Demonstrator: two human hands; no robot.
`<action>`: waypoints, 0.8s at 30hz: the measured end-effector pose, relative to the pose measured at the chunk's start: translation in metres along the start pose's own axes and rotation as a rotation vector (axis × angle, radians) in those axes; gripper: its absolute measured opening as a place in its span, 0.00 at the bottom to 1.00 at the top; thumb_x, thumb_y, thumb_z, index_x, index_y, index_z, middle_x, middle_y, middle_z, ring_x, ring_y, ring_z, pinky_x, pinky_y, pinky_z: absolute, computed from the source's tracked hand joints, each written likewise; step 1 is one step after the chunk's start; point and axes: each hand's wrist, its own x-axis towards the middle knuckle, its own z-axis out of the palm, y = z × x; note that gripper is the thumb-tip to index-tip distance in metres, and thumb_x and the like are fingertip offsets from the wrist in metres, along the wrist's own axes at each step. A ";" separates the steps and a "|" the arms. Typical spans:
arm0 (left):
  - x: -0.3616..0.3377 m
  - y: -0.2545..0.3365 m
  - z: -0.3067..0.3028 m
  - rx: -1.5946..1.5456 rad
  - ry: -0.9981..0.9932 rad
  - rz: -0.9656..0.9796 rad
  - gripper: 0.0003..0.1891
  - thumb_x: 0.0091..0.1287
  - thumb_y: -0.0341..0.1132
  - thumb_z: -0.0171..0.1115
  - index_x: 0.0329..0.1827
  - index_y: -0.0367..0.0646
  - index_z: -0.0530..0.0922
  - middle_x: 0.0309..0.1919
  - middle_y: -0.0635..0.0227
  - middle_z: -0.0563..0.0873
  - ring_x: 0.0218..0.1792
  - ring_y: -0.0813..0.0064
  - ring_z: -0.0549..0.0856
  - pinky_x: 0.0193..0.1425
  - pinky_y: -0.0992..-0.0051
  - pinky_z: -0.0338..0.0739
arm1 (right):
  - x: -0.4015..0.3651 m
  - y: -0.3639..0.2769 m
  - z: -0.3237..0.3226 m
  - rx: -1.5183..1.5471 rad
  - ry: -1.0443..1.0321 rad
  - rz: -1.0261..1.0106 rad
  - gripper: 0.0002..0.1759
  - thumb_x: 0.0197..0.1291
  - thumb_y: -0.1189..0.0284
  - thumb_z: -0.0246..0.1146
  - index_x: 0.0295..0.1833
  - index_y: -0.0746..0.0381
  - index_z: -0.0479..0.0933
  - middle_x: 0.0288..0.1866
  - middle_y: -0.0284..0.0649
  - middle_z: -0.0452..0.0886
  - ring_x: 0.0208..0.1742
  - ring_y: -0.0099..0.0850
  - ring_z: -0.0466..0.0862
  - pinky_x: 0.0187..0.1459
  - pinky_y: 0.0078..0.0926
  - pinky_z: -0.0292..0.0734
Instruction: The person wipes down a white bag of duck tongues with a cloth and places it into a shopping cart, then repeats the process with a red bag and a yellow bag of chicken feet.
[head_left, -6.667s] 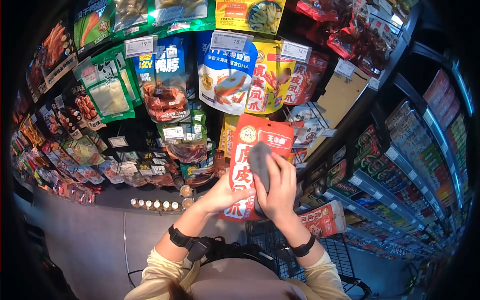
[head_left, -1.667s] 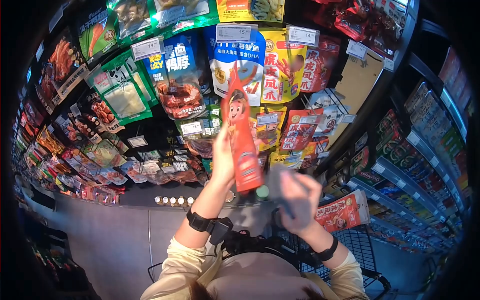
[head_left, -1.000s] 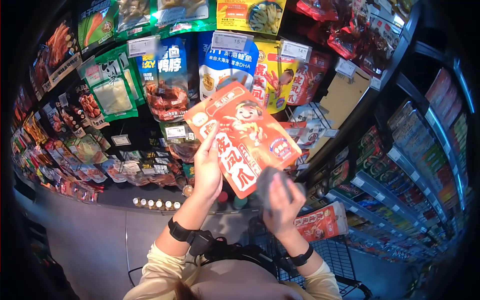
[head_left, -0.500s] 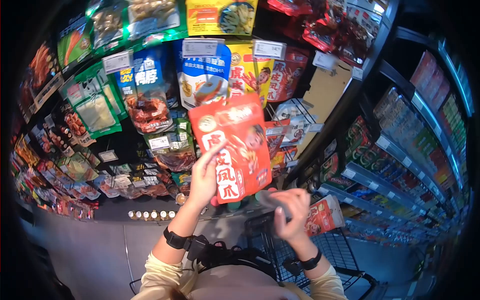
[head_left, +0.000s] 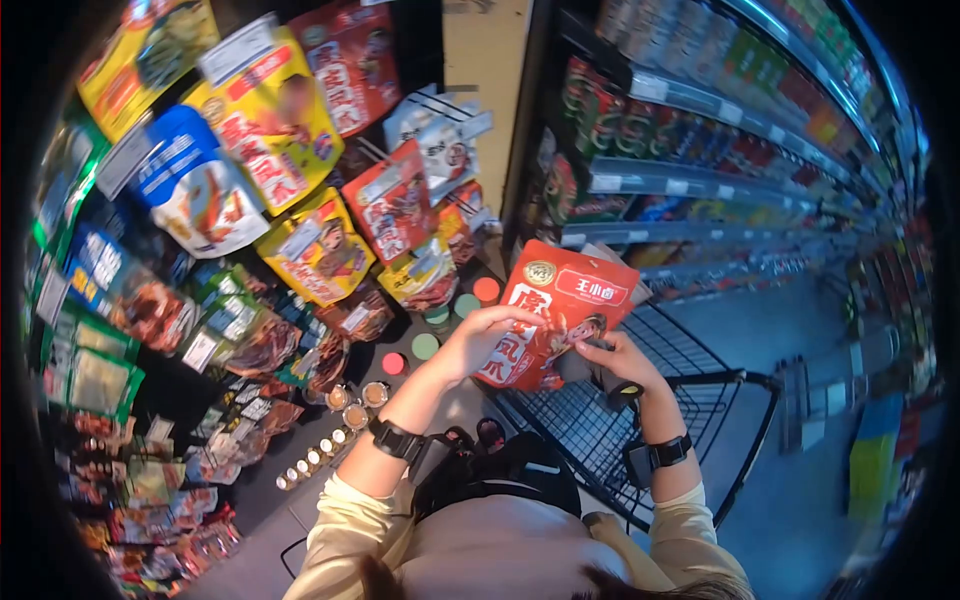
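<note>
A red snack pouch with white lettering and a round gold logo is held tilted over the shopping cart. My left hand grips its left side, with fingers lying across the front. At the pouch's lower right, my right hand is closed, its thumb against the front face. A dark object also shows under the right hand; its kind cannot be made out. Behind the pouch's upper right peeks the pale edge of another pouch, mostly hidden. Each wrist wears a black band.
A black wire shopping cart stands in front of me to the right. Hanging snack pouches fill the left rack, with several small jars below. Shelves of packaged goods line the right side of the aisle.
My view has turned right. The red pouch has moved from before the rack to over the cart. My hands have come together, and the second pouch is now mostly behind the first.
</note>
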 end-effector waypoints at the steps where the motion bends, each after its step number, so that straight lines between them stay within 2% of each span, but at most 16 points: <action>1: 0.014 -0.007 0.006 0.055 -0.054 0.002 0.16 0.73 0.24 0.44 0.52 0.36 0.82 0.51 0.65 0.84 0.53 0.79 0.81 0.58 0.78 0.74 | -0.008 0.009 -0.004 0.126 0.076 0.112 0.15 0.64 0.65 0.66 0.51 0.64 0.82 0.45 0.31 0.85 0.46 0.20 0.80 0.50 0.21 0.75; 2: 0.026 -0.024 0.013 0.053 -0.078 -0.005 0.16 0.73 0.24 0.44 0.52 0.36 0.82 0.51 0.65 0.84 0.53 0.79 0.81 0.58 0.78 0.74 | -0.014 0.022 -0.008 0.134 0.098 0.120 0.15 0.64 0.65 0.66 0.51 0.64 0.82 0.45 0.31 0.85 0.46 0.20 0.80 0.50 0.21 0.75; 4: 0.055 -0.065 0.024 -0.032 -0.009 -0.011 0.16 0.73 0.25 0.44 0.54 0.37 0.81 0.51 0.66 0.83 0.53 0.78 0.81 0.58 0.78 0.74 | -0.017 0.060 -0.017 0.187 0.331 0.226 0.14 0.64 0.66 0.67 0.48 0.65 0.83 0.40 0.31 0.85 0.38 0.18 0.81 0.41 0.18 0.75; 5: 0.064 -0.087 0.030 -0.015 0.039 -0.002 0.15 0.73 0.27 0.46 0.56 0.36 0.79 0.50 0.64 0.84 0.52 0.77 0.81 0.57 0.77 0.74 | -0.013 0.092 -0.021 0.208 0.414 0.191 0.13 0.64 0.67 0.67 0.47 0.65 0.82 0.36 0.32 0.85 0.33 0.18 0.80 0.35 0.17 0.75; 6: 0.066 -0.097 0.034 -0.017 0.024 -0.003 0.15 0.73 0.27 0.46 0.56 0.36 0.79 0.50 0.64 0.84 0.52 0.77 0.81 0.57 0.77 0.74 | -0.015 0.105 -0.016 0.284 0.472 0.210 0.13 0.63 0.66 0.68 0.46 0.65 0.83 0.35 0.31 0.84 0.32 0.18 0.80 0.34 0.18 0.74; 8: 0.068 -0.109 0.037 0.276 0.069 -0.181 0.14 0.73 0.28 0.49 0.56 0.35 0.78 0.48 0.61 0.85 0.51 0.75 0.82 0.56 0.76 0.75 | -0.004 0.161 -0.014 0.300 0.531 0.277 0.11 0.63 0.66 0.68 0.45 0.62 0.83 0.34 0.30 0.84 0.29 0.18 0.79 0.30 0.18 0.73; 10: 0.065 -0.122 0.038 0.313 0.071 -0.195 0.14 0.72 0.29 0.51 0.56 0.34 0.78 0.47 0.60 0.85 0.51 0.75 0.82 0.56 0.76 0.75 | 0.013 0.196 -0.005 0.348 0.561 0.327 0.11 0.63 0.67 0.68 0.45 0.62 0.82 0.33 0.29 0.83 0.27 0.18 0.78 0.29 0.19 0.71; 11: 0.061 -0.127 0.038 0.347 0.082 -0.213 0.14 0.72 0.30 0.52 0.56 0.34 0.78 0.47 0.59 0.86 0.51 0.74 0.82 0.56 0.75 0.75 | 0.022 0.202 -0.002 0.178 0.590 0.408 0.10 0.62 0.67 0.69 0.43 0.63 0.82 0.31 0.29 0.81 0.26 0.19 0.77 0.28 0.21 0.70; 12: 0.057 -0.127 0.035 0.348 0.084 -0.209 0.14 0.72 0.30 0.52 0.56 0.34 0.78 0.47 0.59 0.86 0.51 0.74 0.82 0.56 0.75 0.75 | 0.032 0.222 -0.001 0.077 0.593 0.349 0.11 0.62 0.67 0.69 0.40 0.64 0.82 0.30 0.30 0.81 0.26 0.20 0.77 0.27 0.22 0.70; 15: 0.041 -0.118 0.021 0.287 0.081 -0.179 0.14 0.70 0.28 0.54 0.56 0.34 0.78 0.48 0.58 0.86 0.50 0.68 0.84 0.56 0.72 0.76 | 0.055 0.256 0.002 0.133 0.620 0.308 0.10 0.62 0.67 0.68 0.38 0.64 0.81 0.31 0.31 0.81 0.26 0.21 0.77 0.28 0.23 0.71; 17: 0.031 -0.118 0.007 0.218 0.168 -0.232 0.13 0.70 0.28 0.54 0.55 0.33 0.77 0.48 0.58 0.85 0.51 0.69 0.84 0.57 0.73 0.76 | 0.066 0.264 0.003 0.338 0.673 0.387 0.10 0.62 0.67 0.68 0.40 0.63 0.81 0.32 0.32 0.82 0.28 0.22 0.79 0.29 0.24 0.72; 18: 0.026 -0.120 -0.002 0.214 0.178 -0.228 0.13 0.70 0.28 0.54 0.55 0.33 0.77 0.48 0.58 0.85 0.51 0.69 0.84 0.57 0.73 0.76 | 0.069 0.265 0.000 0.331 0.665 0.384 0.10 0.62 0.67 0.68 0.40 0.63 0.81 0.32 0.32 0.82 0.28 0.22 0.79 0.29 0.24 0.72; 20: 0.017 -0.124 -0.019 0.200 0.237 -0.237 0.12 0.72 0.29 0.55 0.55 0.34 0.77 0.48 0.61 0.85 0.50 0.76 0.81 0.56 0.76 0.74 | 0.076 0.266 -0.002 0.402 0.748 0.405 0.15 0.60 0.66 0.70 0.47 0.66 0.81 0.36 0.36 0.82 0.32 0.24 0.80 0.33 0.25 0.74; 21: 0.013 -0.112 -0.023 0.244 0.254 -0.272 0.11 0.72 0.28 0.54 0.54 0.35 0.77 0.47 0.64 0.84 0.49 0.78 0.81 0.54 0.77 0.74 | 0.074 0.267 -0.006 0.476 0.700 0.415 0.18 0.59 0.66 0.71 0.50 0.65 0.79 0.39 0.37 0.82 0.34 0.25 0.81 0.34 0.25 0.76; 24: 0.006 -0.121 -0.039 0.188 0.307 -0.254 0.11 0.72 0.28 0.54 0.54 0.35 0.77 0.45 0.66 0.84 0.47 0.79 0.82 0.51 0.78 0.75 | 0.074 0.290 -0.010 0.583 0.684 0.339 0.18 0.59 0.67 0.71 0.51 0.65 0.79 0.41 0.39 0.82 0.37 0.27 0.82 0.36 0.26 0.78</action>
